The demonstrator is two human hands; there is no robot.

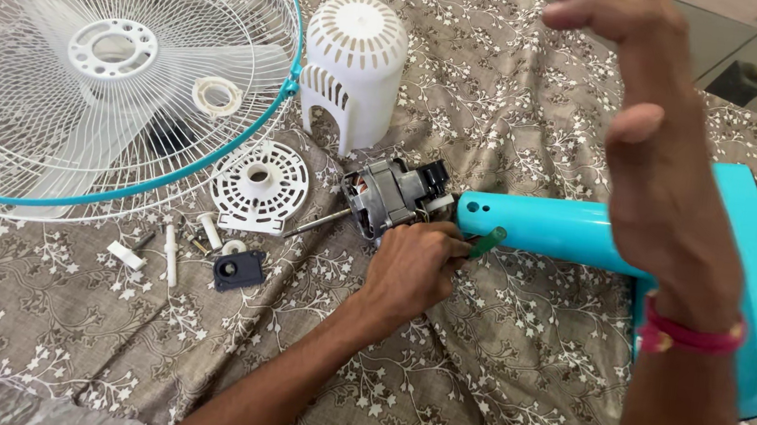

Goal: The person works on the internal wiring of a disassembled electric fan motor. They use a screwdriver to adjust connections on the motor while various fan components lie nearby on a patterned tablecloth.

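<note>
At the far left the white wire fan guard [82, 65] with its turquoise rim lies flat over the pale fan blades [58, 24], taking up most of that side of the patterned cloth [493, 377]. Just beside its lower edge sit loose small parts [170, 250], a dark square piece [239, 270] and a round slotted white plate [260, 185]; the white vented motor cover [354, 67] stands upright behind them. In the middle the bare fan motor [390, 195] lies on its side, shaft pointing left, joined to the turquoise stand neck [557, 228]. The person's left hand [410, 268] rests just below the motor, fingers curled shut on a green-handled screwdriver [489, 242]; its tip is hidden, so it seems, but cannot be confirmed, to sit at the joint. The right hand [658, 178] hangs raised above the neck, fingers loosely apart, holding nothing. A slip of the tool could nick the motor's wiring, and a sweep of the forearm could scatter the small parts into the cloth's folds. Open room lies in the near foreground; the table's far-right edge is close behind the stand.
</note>
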